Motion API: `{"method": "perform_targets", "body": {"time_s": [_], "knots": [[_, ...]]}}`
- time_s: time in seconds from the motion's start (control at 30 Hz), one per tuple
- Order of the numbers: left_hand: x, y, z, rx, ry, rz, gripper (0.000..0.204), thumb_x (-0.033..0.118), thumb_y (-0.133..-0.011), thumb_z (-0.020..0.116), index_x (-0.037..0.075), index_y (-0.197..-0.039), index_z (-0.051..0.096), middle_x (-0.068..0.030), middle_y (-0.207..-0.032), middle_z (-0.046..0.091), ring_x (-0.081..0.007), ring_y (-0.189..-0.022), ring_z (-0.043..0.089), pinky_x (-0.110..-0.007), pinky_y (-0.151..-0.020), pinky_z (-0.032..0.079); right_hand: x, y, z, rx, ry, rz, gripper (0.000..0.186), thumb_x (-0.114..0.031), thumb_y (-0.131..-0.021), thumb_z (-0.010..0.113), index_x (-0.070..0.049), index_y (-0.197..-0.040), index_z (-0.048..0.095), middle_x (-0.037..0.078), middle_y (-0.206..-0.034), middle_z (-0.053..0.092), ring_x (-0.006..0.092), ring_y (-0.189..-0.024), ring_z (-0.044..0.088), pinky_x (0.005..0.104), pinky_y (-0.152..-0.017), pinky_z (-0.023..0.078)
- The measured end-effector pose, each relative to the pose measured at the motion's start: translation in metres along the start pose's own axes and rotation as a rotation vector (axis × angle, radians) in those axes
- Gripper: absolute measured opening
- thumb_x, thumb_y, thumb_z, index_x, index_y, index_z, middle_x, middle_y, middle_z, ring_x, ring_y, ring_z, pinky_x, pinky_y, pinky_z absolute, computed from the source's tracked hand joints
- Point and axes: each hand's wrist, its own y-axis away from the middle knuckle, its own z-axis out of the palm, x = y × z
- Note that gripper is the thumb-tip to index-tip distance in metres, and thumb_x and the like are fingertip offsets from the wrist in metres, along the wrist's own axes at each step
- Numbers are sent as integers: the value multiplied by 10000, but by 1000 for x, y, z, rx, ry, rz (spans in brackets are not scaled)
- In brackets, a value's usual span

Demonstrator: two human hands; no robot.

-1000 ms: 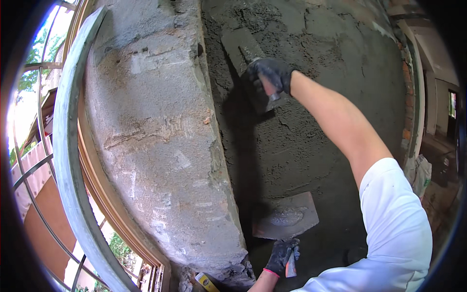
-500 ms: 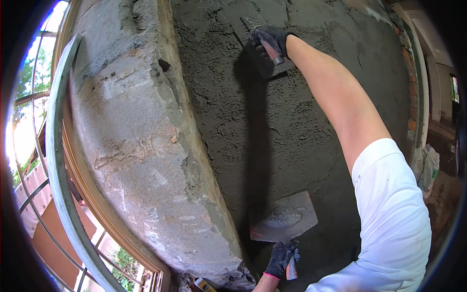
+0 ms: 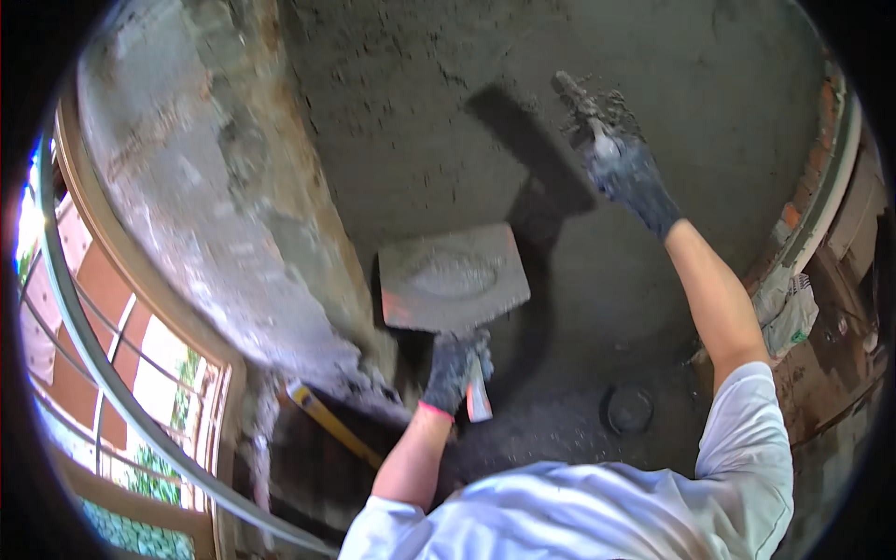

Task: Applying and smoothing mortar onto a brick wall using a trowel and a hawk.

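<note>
My left hand (image 3: 453, 371), in a dark dusty glove with a pink cuff, is closed round the handle of a flat rectangular plasterer's hawk (image 3: 504, 289). A mound of wet grey mortar (image 3: 453, 276) lies on the board. My right hand (image 3: 635, 185), gloved too, grips a plastering trowel (image 3: 566, 86) up and to the right of the hawk. Clumps of mortar cling to the trowel, and its blade is partly hidden. Both tools are in front of the wall (image 3: 392, 121) coated in wet grey plaster, on which the trowel's shadow falls.
A rough concrete pillar (image 3: 196, 177) stands along the left, beside a curved metal rail (image 3: 89, 341) and a barred window. Low down lie a yellow bar-shaped tool (image 3: 331, 425) and a dark round container (image 3: 627, 409). Exposed bricks (image 3: 801, 198) and a pale sack (image 3: 789, 313) are at right.
The trowel has come off the upper wall and swung to the right, now carrying clumped mortar. The hawk appears higher and further left. My view has tilted downward.
</note>
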Motion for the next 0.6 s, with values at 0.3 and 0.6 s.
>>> {"method": "perform_targets", "body": {"time_s": [0.3,0.6], "knots": [[-5,7,52,118,-43,77,87,59,-810,630,45,-868,567,-24,-656,537,-129,-492,521,-277,-415,442,-17,147,9,-383,430,-545,365,-143,-728,552,6,-1061,578,60,-689,588,216,-584,588,387,-493,451],[-50,5,70,-11,-329,97,85,136,-832,621,56,-815,598,-35,-609,562,-136,-462,527,-283,-410,423,-28,127,62,-323,264,-453,252,-171,-713,550,-55,-931,600,96,-691,589,252,-570,568,412,-461,419]]}}
